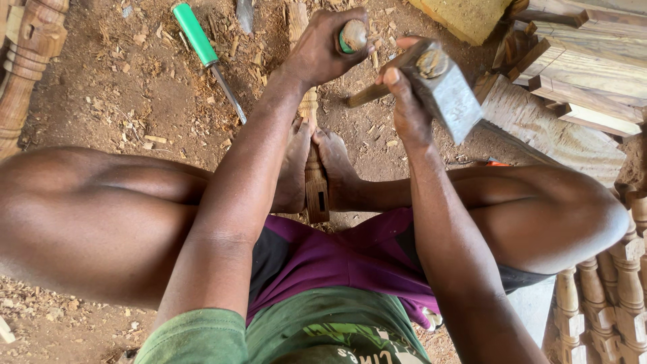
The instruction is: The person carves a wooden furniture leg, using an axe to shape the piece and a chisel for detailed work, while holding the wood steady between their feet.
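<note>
From above, the person sits low on the dirt floor (101, 87), knees spread wide, with a long turned wooden spindle (315, 178) lying lengthwise between the bare feet, which press against it from both sides.

The left hand (323, 50) is wrapped tight around a chisel handle (352, 35), fingers fully closed, so only its green, battered butt end shows above the fist. The blade below is hidden by the hand, so I can't say for sure where it meets the wood, though the fist sits right over the far end of the spindle.

The right hand (408, 108) is closed around the wooden haft of a hammer (441, 84), gripping close up under the head. The grey block head is raised just beside the chisel's butt, not touching it, tilted with its face turned down and to the right.

A second chisel with a green handle (205, 57) lies loose on the ground to the left, well apart from both hands, its steel shaft pointing towards the knees. Wood chips (145, 131) are scattered all round it.

At the upper right there is a stack of sawn timber pieces (579, 74). Finished turned balusters (610, 296) lie in a row at the lower right, and more carved wood (27, 61) shows along the left edge.
</note>
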